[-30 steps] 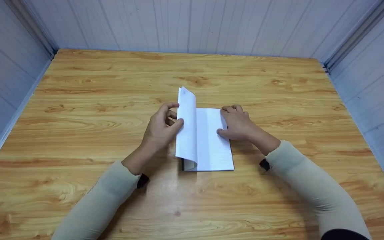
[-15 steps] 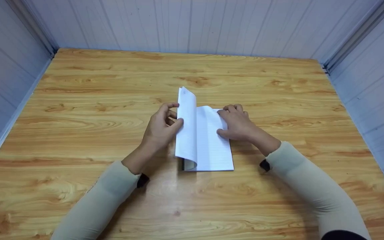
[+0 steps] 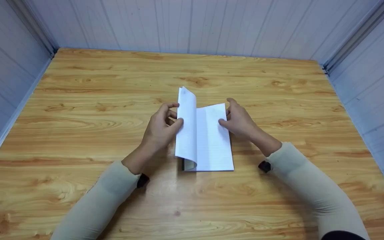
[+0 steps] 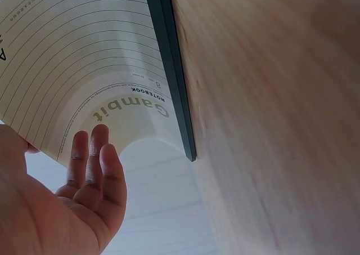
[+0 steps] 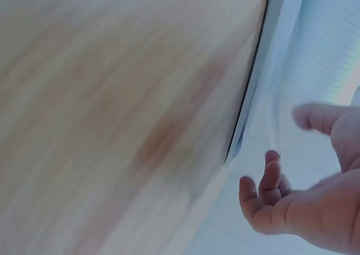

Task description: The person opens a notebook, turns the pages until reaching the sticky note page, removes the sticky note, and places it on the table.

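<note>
A notebook (image 3: 212,150) with lined white pages lies opened on the wooden table. Its front cover and a few leaves stand raised and curved at the left, where my left hand (image 3: 162,128) holds them, thumb on the inner page and index finger at the outer edge. From the left wrist, the cream cover (image 4: 112,58) shows "Gambit NOTEBOOK" print beside a dark spine (image 4: 171,69); the other fingers are off it. My right hand (image 3: 240,120) pinches a page (image 3: 217,116) by its right edge, thumb on top and fingers behind, its upper corner lifted.
The wooden table (image 3: 112,90) extends all round the notebook. Pale panelled walls (image 3: 188,26) border its back, left and right sides. Dark wrist straps (image 3: 142,180) show at the sleeve cuffs.
My right hand has drawn up the page's top corner, which first bulged and now stands lifted, with the fingers moved behind its edge. The left hand has stayed in place.
</note>
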Demonstrator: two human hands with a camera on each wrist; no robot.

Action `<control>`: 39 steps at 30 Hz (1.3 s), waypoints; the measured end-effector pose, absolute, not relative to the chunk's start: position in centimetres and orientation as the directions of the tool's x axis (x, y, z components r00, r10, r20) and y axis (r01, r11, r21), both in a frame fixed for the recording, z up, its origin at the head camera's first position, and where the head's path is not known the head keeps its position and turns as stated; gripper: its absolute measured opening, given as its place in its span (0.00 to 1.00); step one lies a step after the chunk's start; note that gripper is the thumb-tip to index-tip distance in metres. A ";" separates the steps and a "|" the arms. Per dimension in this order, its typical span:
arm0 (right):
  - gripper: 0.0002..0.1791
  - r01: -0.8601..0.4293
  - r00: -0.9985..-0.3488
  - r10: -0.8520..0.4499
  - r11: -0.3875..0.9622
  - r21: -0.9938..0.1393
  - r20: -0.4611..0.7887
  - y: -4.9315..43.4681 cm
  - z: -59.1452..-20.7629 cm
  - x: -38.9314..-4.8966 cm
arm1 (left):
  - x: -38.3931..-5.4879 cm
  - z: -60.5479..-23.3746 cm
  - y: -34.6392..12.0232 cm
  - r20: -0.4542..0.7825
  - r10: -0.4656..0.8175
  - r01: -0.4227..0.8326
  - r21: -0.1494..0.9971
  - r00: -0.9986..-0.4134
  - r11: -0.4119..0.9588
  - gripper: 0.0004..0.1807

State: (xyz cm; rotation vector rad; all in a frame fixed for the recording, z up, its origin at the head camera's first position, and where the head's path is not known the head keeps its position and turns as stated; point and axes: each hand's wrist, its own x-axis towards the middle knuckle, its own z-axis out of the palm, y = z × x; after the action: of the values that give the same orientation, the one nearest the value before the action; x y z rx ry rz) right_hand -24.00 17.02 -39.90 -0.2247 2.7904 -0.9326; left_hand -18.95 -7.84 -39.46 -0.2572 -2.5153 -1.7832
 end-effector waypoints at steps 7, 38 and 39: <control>0.26 0.004 -0.967 -0.190 0.651 -0.759 -0.168 17.1 -39.2 -24.0 | -19.0 -39.4 -7.8 0.141 0.101 0.166 0.933 -0.985 0.319 0.22; 0.34 -0.326 -0.808 -0.585 0.544 -0.773 -0.072 13.0 -38.3 -20.0 | -19.0 -39.6 -7.9 0.130 0.134 0.167 0.931 -0.982 0.326 0.22; 0.34 -0.327 -0.806 -0.587 0.556 -0.764 -0.082 12.9 -38.3 -19.9 | -18.9 -39.6 -7.9 0.129 0.138 0.168 0.929 -0.982 0.329 0.23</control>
State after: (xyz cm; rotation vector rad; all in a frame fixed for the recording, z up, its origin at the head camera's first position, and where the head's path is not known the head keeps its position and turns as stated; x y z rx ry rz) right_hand -19.91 12.89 -38.28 -0.7510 2.4670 -1.1114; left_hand -18.93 -7.88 -39.58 -0.2924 -2.5387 -1.7806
